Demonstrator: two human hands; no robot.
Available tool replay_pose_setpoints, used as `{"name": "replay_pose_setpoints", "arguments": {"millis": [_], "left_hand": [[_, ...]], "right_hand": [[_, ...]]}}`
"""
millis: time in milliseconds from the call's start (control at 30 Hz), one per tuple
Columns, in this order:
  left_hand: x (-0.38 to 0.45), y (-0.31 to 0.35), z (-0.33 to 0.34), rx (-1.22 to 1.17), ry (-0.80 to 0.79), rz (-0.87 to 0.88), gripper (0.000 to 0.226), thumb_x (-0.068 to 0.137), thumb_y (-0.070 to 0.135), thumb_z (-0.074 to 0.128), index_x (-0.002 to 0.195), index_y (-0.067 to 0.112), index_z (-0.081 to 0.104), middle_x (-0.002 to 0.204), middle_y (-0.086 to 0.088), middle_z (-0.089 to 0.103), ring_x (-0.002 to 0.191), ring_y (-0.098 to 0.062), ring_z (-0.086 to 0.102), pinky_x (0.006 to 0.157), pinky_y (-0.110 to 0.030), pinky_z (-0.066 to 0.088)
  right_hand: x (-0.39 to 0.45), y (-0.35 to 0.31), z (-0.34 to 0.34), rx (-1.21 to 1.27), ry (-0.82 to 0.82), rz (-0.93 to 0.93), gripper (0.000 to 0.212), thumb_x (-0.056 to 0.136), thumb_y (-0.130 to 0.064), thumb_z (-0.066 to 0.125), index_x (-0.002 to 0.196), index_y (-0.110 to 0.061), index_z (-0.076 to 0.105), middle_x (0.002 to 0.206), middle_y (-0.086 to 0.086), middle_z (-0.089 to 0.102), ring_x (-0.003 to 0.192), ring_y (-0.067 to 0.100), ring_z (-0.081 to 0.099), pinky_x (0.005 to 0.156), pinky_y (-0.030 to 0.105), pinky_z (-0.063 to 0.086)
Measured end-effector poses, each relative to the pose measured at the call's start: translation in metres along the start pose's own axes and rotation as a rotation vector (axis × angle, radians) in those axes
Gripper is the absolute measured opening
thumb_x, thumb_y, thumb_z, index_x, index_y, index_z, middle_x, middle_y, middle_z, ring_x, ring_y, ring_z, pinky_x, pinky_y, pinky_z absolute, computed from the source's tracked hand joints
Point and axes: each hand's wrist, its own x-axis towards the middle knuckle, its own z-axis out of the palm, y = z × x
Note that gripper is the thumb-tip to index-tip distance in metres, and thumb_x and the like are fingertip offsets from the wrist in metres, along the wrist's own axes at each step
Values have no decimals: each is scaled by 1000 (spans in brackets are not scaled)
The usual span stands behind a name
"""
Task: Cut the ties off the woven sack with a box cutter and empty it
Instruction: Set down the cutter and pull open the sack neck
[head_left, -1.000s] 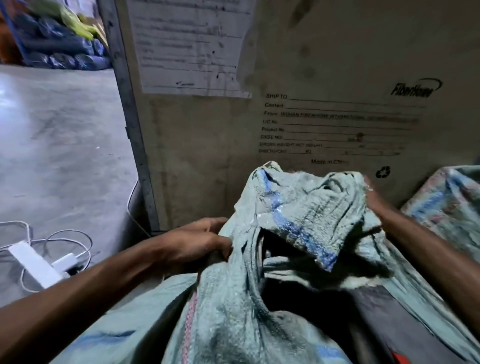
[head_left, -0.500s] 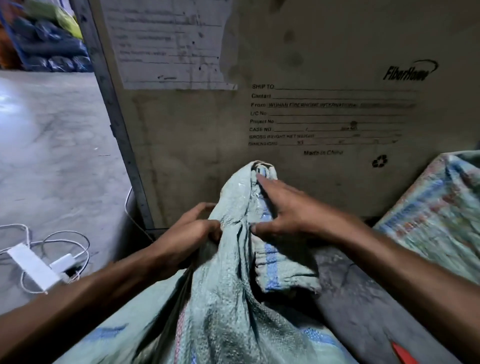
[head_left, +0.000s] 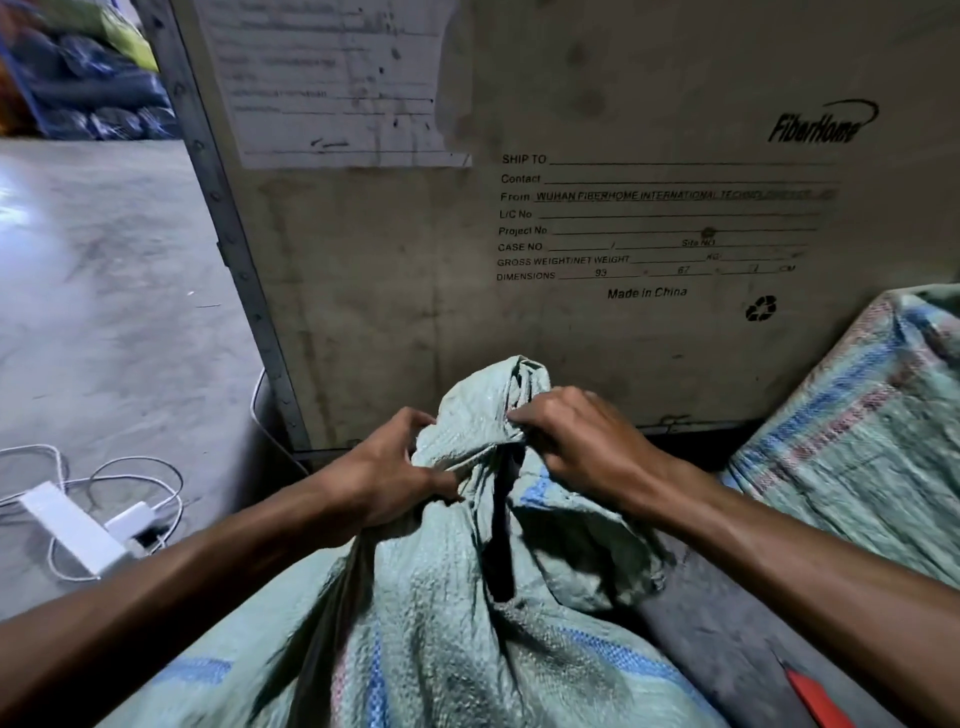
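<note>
A pale green woven sack (head_left: 447, 613) with blue stripes lies in front of me, its gathered neck bunched upward in the middle of the head view. My left hand (head_left: 387, 480) grips the neck from the left side. My right hand (head_left: 576, 447) pinches the twisted top of the neck from the right. The two hands are close together on the fabric. A red object (head_left: 815, 701), perhaps the box cutter, lies at the lower right on a dark surface, partly cut off by the frame edge. No tie is visible.
A large worn shipping crate (head_left: 597, 218) with printed labels stands directly behind the sack. A second woven sack (head_left: 857, 436) lies at the right. On the concrete floor at left lie a white power strip (head_left: 72, 525) and cables. Bundled dark bags (head_left: 88, 88) are stacked far left.
The sack's mouth was spread wide a second ago; it is now gathered into a tight neck. My right hand came from behind the fabric to the front and closed on the top.
</note>
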Motion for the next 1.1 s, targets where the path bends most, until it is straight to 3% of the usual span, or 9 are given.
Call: {"name": "replay_pose_setpoints", "arguments": {"millis": [267, 367, 467, 600, 667, 800, 900, 967, 1100], "left_hand": [[-15, -5, -16, 12, -224, 50, 37, 83, -3, 61, 111, 19, 52, 72, -6, 59, 42, -9, 47, 35, -18, 37], [-15, 4, -25, 6, -260, 50, 38, 84, -2, 61, 95, 34, 57, 78, -1, 60, 70, -21, 61, 60, -34, 52], [-9, 5, -31, -88, -224, 63, 40, 73, 1, 64, 103, 28, 64, 106, -24, 67, 99, -44, 63, 86, -61, 48], [6, 0, -30, -355, -18, -30, 39, 75, -5, 60, 109, 13, 61, 94, -25, 67, 80, -38, 63, 73, -45, 48], [11, -3, -31, -531, 61, -55, 33, 72, -6, 56, 99, 13, 61, 86, -22, 60, 72, -34, 55, 64, -42, 45], [7, 0, -33, -631, 100, -19, 43, 72, -12, 50, 107, 12, 56, 87, -25, 62, 70, -33, 59, 56, -34, 50], [-7, 9, -25, -659, -81, 107, 61, 61, -12, 56, 117, 14, 54, 100, -25, 65, 81, -34, 62, 62, -37, 55], [-11, 13, -18, -665, -189, 137, 62, 61, -5, 60, 120, 12, 52, 103, -25, 62, 86, -33, 59, 66, -35, 53], [-12, 18, -18, -899, -187, 63, 49, 54, 28, 83, 98, 19, 62, 92, -11, 44, 70, -18, 41, 59, -26, 32]], "right_hand": [[-9, 92, -24, 82, 49, 381, 27, 77, 12, 58, 90, -7, 71, 82, 7, 70, 77, 20, 65, 69, 21, 50], [-17, 103, -39, 65, 98, 509, 30, 79, 11, 57, 99, -7, 70, 83, 13, 71, 61, 15, 56, 53, 20, 41], [-12, 110, -46, 165, 154, 574, 38, 80, 9, 57, 111, -10, 67, 96, 16, 73, 55, 10, 54, 45, 20, 41], [18, 70, -58, 564, 142, 538, 59, 80, 8, 56, 134, -14, 49, 125, 3, 57, 98, 14, 55, 68, 10, 48], [26, 45, -66, 678, 283, 416, 69, 79, 3, 59, 140, -24, 41, 124, 4, 54, 107, 14, 54, 85, 21, 48], [31, 17, -61, 776, 179, 465, 23, 86, -25, 62, 105, -14, 67, 95, 7, 70, 85, 19, 62, 72, 31, 50], [32, 0, -40, 923, -114, 669, 47, 82, -58, 51, 79, -13, 64, 71, 3, 63, 71, 21, 59, 74, 36, 50], [32, -8, -29, 896, -107, 710, 50, 83, -59, 45, 79, -12, 63, 76, 1, 64, 78, 22, 60, 72, 31, 46], [35, -13, -32, 1619, 48, 675, 42, 90, -42, 44, 81, -13, 73, 81, 3, 74, 76, 14, 68, 64, 20, 57]]}}
